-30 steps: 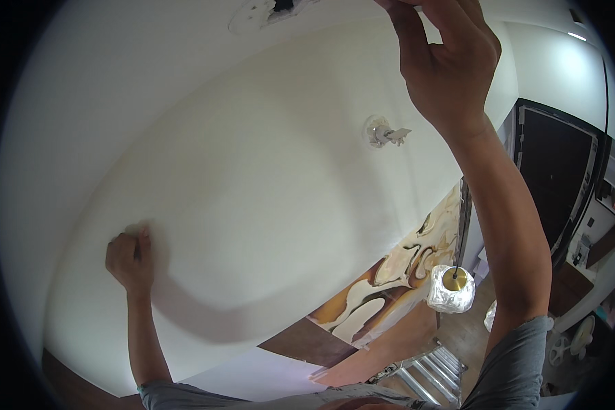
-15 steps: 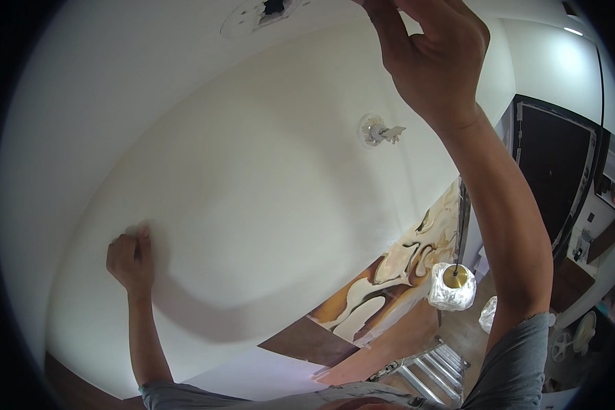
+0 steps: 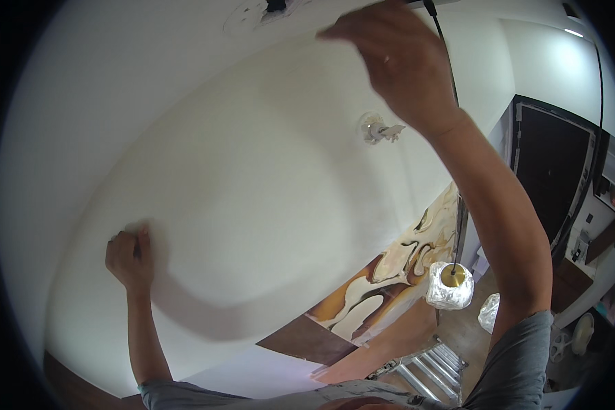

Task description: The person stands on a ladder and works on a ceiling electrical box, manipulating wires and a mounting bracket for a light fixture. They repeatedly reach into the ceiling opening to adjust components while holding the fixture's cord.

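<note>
My right hand (image 3: 410, 72) is raised near the ceiling, smeared a little by motion. Its fingers stretch out to the left, and I see nothing held in them. Behind it a black cord (image 3: 441, 34) runs up to a pale fixture (image 3: 444, 2) cut off by the top edge. Left of those fingertips, the ceiling has a dark hole (image 3: 276, 5) with a rough patch around it. My left hand (image 3: 128, 261) is closed against the pale curved wall (image 3: 239, 198); whatever its fingers may hold is hidden in shadow.
A wall fitting (image 3: 378, 129) in clear wrap sticks out below my right hand. Two plastic-wrapped pendant lamps (image 3: 449, 287) hang at the lower right, above a metal ladder (image 3: 427, 372). A swirl-patterned panel (image 3: 389, 273) covers the lower wall, and a dark door (image 3: 552, 167) stands at right.
My right hand has come down slightly and to the left, its fingers now stretched out. The cord and fixture behind it have come into sight. My left hand stays at the wall.
</note>
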Available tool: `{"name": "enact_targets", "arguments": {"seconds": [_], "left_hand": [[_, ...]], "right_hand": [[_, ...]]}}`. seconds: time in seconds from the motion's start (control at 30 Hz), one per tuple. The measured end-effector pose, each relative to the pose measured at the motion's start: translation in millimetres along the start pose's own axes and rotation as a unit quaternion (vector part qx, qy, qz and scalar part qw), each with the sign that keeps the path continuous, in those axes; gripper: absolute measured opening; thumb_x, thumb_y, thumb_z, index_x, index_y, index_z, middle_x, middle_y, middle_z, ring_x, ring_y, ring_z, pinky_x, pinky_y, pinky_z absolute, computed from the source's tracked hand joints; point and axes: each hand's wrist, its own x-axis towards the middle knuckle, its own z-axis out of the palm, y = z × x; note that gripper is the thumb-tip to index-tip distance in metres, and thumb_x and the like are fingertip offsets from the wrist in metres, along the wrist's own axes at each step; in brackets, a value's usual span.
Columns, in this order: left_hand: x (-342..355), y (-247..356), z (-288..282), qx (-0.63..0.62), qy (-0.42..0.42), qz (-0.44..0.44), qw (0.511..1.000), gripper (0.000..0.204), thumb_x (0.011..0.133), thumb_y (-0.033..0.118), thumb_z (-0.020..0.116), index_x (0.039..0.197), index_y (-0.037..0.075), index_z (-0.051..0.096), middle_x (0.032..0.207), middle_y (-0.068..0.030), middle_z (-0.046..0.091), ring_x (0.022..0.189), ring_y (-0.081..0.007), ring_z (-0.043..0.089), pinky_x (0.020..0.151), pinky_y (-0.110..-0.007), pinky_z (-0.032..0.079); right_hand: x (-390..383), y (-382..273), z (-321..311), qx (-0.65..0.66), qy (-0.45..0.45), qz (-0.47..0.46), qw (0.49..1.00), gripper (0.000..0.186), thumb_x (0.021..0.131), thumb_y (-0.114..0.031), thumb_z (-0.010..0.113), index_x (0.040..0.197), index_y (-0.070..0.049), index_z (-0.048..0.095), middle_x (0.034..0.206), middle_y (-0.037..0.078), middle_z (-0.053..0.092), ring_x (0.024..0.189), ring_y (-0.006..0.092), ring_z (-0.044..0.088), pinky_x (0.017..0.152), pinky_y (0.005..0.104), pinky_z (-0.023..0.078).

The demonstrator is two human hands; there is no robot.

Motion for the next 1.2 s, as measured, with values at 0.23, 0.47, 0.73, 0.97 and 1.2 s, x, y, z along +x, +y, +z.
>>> {"name": "enact_targets", "arguments": {"seconds": [0.23,0.47,0.73,0.97,1.2], "left_hand": [[-1.7,-1.6,-3.3,0.004,-0.003,-0.012,1.0,0.04,0.093,0.018,0.076,0.066,0.01,0.048,0.061,-0.0032,0.05,0.054,-0.0238,0.047,0.055,-0.038,0.039],[-1.8,-1.3,-2.6,0.001,0.001,-0.016,1.0,0.041,0.092,0.018,0.077,0.065,0.01,0.047,0.061,-0.0031,0.05,0.055,-0.0234,0.047,0.054,-0.039,0.038],[-1.2,-0.8,-1.4,0.0,0.007,-0.008,1.0,0.039,0.092,0.018,0.077,0.066,0.01,0.048,0.062,-0.0036,0.05,0.056,-0.0243,0.048,0.054,-0.039,0.038],[-1.7,1.1,-2.1,0.007,0.005,-0.003,1.0,0.039,0.091,0.018,0.077,0.066,0.01,0.048,0.062,-0.0041,0.05,0.056,-0.0248,0.048,0.055,-0.04,0.039],[-4.0,0.4,1.1,-0.001,-0.001,-0.007,1.0,0.04,0.092,0.018,0.077,0.066,0.01,0.047,0.061,-0.004,0.049,0.055,-0.0246,0.048,0.055,-0.039,0.039]], "right_hand": [[28.2,-5.7,-4.1,0.035,0.126,-0.032,0.991,0.018,0.084,0.007,0.072,0.097,-0.005,0.079,0.086,0.009,0.075,0.078,0.0225,0.071,0.064,0.0323,0.056],[29.2,-4.6,-7.8,0.007,0.124,-0.035,0.992,0.019,0.083,0.007,0.072,0.096,-0.005,0.079,0.083,0.008,0.074,0.075,0.0211,0.069,0.062,0.0319,0.055],[34.1,-6.3,-8.8,-0.021,0.121,-0.089,0.988,0.015,0.082,0.005,0.072,0.091,-0.004,0.078,0.082,0.006,0.072,0.069,0.0177,0.061,0.057,0.0303,0.049],[17.7,-2.1,-15.9,-0.085,-0.046,-0.112,0.989,0.011,0.082,0.004,0.072,0.088,-0.004,0.077,0.081,0.005,0.072,0.068,0.0166,0.059,0.056,0.0304,0.048],[36.2,-9.9,-25.4,-0.096,0.086,-0.096,0.987,0.013,0.082,0.002,0.074,0.09,-0.007,0.079,0.082,0.004,0.074,0.07,0.0173,0.063,0.057,0.0294,0.05]]}}
